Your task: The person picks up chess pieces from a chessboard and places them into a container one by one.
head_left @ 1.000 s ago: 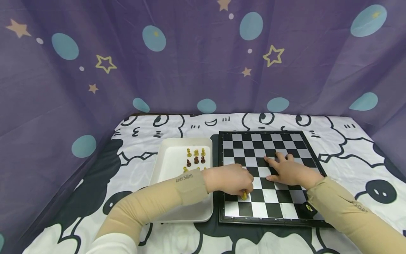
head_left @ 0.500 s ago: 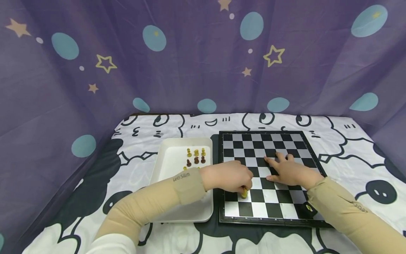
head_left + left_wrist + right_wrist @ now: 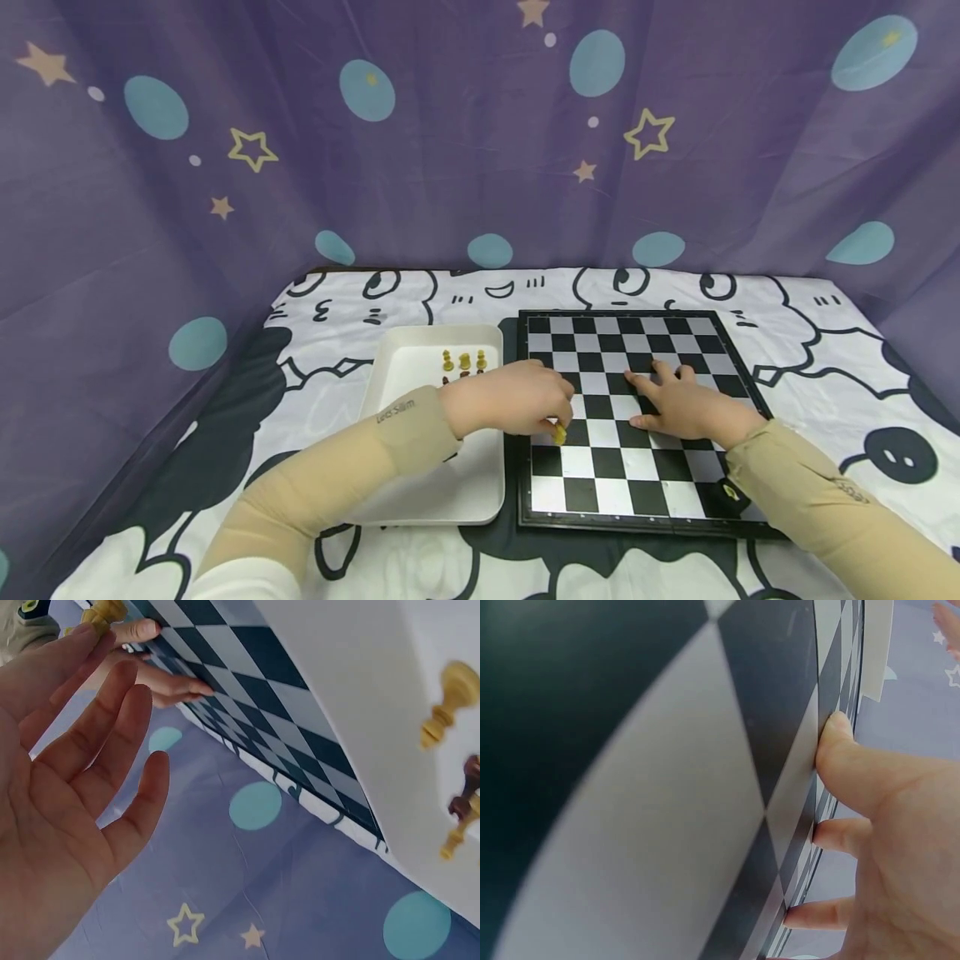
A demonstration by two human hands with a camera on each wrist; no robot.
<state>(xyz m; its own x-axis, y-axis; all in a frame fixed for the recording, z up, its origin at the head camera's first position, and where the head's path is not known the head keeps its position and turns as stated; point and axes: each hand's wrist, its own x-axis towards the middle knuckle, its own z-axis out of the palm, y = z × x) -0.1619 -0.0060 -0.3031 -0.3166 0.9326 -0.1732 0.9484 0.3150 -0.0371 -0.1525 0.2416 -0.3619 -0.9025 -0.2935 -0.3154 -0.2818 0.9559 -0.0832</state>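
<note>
My left hand (image 3: 517, 398) pinches a yellow chess piece (image 3: 559, 434) between thumb and forefinger, above the left edge of the chessboard (image 3: 648, 497). In the left wrist view the chess piece (image 3: 106, 612) shows at the fingertips, while the other fingers lie loosely bent. Near the board's middle, my right hand (image 3: 686, 406) rests on the squares with its fingers spread and nothing held. In the right wrist view, the thumb and fingertips of the right hand (image 3: 907, 817) touch the checkered surface.
A white tray (image 3: 468, 504) stands left of the board, holding yellow chess pieces (image 3: 465, 361) and brown ones partly hidden by my left hand. A cartoon-print cloth (image 3: 405, 562) covers the table, and a purple curtain (image 3: 427, 183) hangs behind.
My left hand has risen from a near-left square and moved left and away from me, with the yellow chess piece still in its fingers. The right hand has stayed in place.
</note>
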